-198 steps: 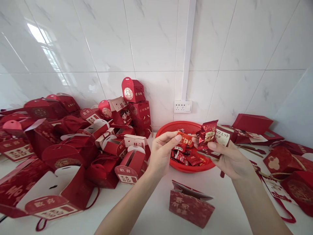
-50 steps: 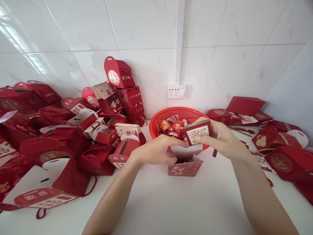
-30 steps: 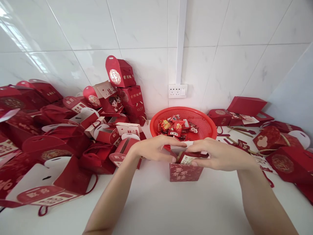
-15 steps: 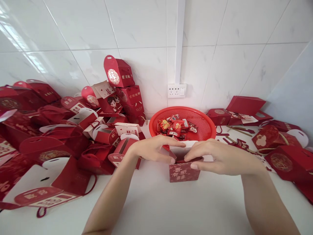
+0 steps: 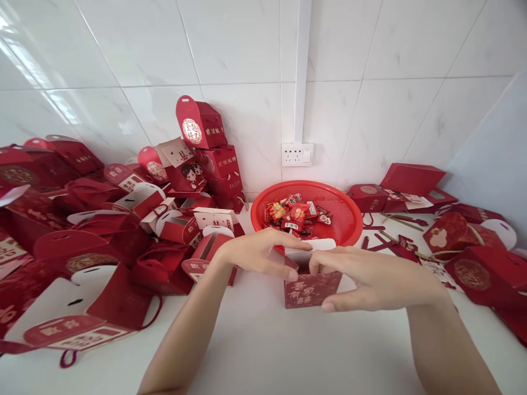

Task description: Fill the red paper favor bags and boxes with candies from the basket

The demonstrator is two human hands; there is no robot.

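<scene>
A small red paper gift box with pale lettering stands upright on the white table, its white inner flap raised at the back. My left hand grips the box's left side, thumb over the front top edge and fingers stretched toward the back flap. Over the right side, my right hand dips its bent index finger into the top opening, while the thumb stands apart in front of the lower right corner. Nothing shows between that thumb and finger. What lies inside the box is hidden. Just behind is a red plastic basket with wrapped sweets.
Many red gift boxes crowd the left side, some open, others stacked against the tiled wall. At right lie more boxes, loose red strips and cards. A power socket is on the wall.
My right thumb has dropped from the box's top edge to lower in front of it, away from the fingers. The left hand keeps its place on the box.
</scene>
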